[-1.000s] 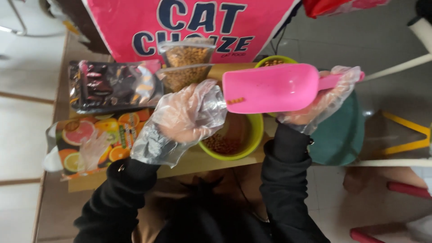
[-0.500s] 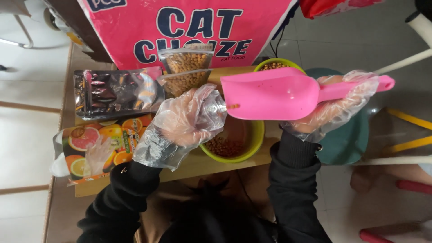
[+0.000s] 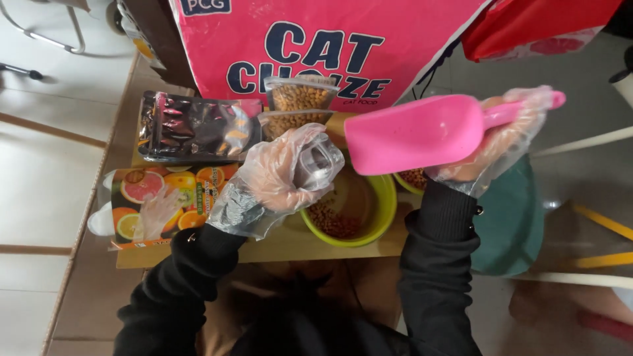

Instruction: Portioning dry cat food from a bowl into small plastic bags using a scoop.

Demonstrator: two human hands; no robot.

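My left hand (image 3: 277, 175), in a clear plastic glove, grips a small clear plastic container (image 3: 316, 165) above the green bowl (image 3: 379, 221), which holds brown kibble. My right hand (image 3: 498, 142), also gloved, holds a pink plastic scoop (image 3: 415, 135) by its handle, its mouth turned toward the container. The scoop hides part of a second green bowl (image 3: 412, 181) of kibble behind it. Both arms wear black sleeves.
A large pink pet-food bag (image 3: 316, 39) stands at the back. Two clear packs of kibble (image 3: 300, 99) lean against it. A dark glossy pouch (image 3: 191, 128) and a fruit-printed pack (image 3: 155, 194) with a loose plastic glove lie left on the small wooden table (image 3: 283, 247). A teal stool (image 3: 514, 224) stands right.
The scoop has lifted and tilted toward the left hand. The left hand now shows the clear container in its grip. The view has shifted slightly, revealing more of the bowl.
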